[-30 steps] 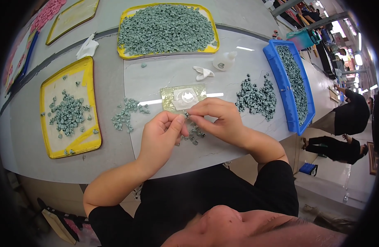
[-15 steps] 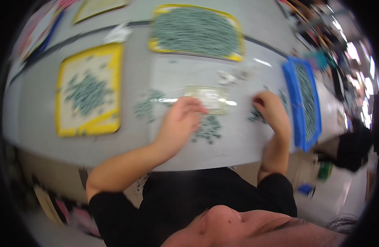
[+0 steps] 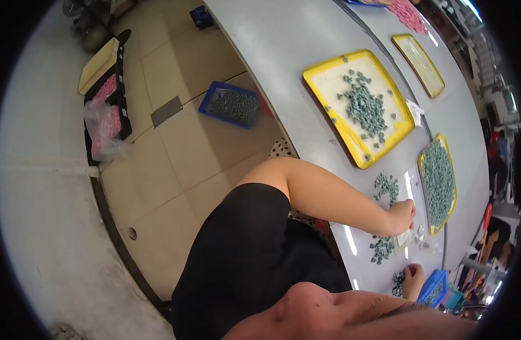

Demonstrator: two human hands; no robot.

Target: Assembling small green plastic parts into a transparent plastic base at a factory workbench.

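My left hand is over a small pale yellowish plate, its fingers bent together. Whatever they pinch, if anything, is hidden. Beyond it along the table, my right hand has curled fingers at the edge of a pile of small dark green pieces; what lies between the fingertips cannot be made out. Another loose heap of green pieces lies beside the plate, and a third is scattered on the other side of my left hand.
A yellow-rimmed tray holds a mound of green pieces. A second yellow-rimmed tray is densely filled with them. Past my right hand stands a blue tray. Farther off is another yellow-edged tray. A blue crate sits on the floor.
The whole view has swung round to the left, so floor and wall now show. My left hand remains by the plate and my right hand by its pile.
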